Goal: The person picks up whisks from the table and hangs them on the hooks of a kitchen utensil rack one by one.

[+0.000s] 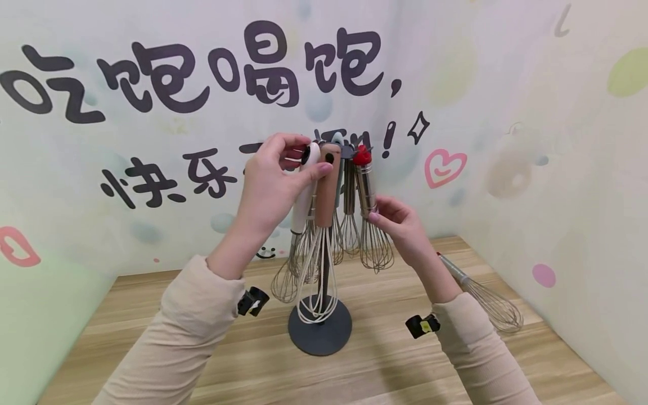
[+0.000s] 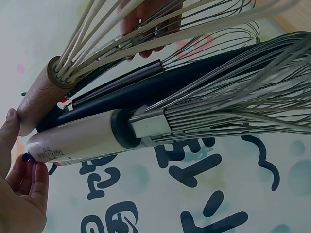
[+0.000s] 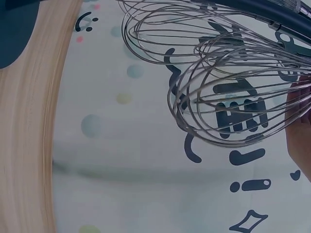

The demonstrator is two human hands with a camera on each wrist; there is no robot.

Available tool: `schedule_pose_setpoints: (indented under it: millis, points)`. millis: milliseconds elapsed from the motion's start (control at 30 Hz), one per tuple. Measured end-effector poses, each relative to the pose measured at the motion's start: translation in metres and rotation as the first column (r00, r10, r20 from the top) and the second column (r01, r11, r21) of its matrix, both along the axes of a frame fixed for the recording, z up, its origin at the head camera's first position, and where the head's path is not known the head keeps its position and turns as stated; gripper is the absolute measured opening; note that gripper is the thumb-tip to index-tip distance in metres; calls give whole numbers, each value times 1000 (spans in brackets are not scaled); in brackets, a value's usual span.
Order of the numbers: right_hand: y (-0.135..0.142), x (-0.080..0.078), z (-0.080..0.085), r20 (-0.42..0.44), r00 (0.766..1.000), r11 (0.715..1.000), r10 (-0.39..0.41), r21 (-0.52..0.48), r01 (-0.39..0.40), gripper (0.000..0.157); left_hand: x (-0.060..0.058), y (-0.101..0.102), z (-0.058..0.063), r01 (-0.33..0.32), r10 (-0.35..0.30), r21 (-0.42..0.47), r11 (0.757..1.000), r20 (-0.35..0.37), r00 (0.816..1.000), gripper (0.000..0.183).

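Several whisks hang from a dark stand (image 1: 320, 340) with a round base. With its fingers at the top end of a white-handled whisk (image 1: 304, 205), my left hand (image 1: 265, 188) grips there, its thumb against the neighbouring wooden-handled whisk (image 1: 328, 191). The left wrist view shows the white handle (image 2: 80, 138) and the wooden handle (image 2: 41, 99) close up. My right hand (image 1: 405, 228) pinches a metal whisk with a red top (image 1: 367, 185) at the handle's lower end. Only part of that hand (image 3: 300, 128) appears in the right wrist view, behind the wires.
Another whisk (image 1: 488, 301) lies on the wooden table (image 1: 243, 360) at the right, near the side wall. Close behind the stand rises a printed back wall (image 1: 192, 236). More metal whisks (image 1: 350, 191) hang between the two hands.
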State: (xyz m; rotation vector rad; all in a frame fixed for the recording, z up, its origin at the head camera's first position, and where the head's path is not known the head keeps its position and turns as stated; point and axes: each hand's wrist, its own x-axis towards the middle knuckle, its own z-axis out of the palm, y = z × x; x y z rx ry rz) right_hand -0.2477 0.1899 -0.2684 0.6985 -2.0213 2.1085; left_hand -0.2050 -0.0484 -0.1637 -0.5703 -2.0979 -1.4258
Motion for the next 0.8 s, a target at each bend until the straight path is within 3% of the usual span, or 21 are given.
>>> schedule_pose_setpoints:
  millis: [433,800]
  points:
    - [-3,-1,-3,2,1000,1000,18,-18,-18,20,2,5,-1,-14,14,7,1000,-35,999,46]
    - [-1,-3,-4,0,1000,1000,29,1,-29,29,2,8,-2,-21,21,1,1000,-41,999,46]
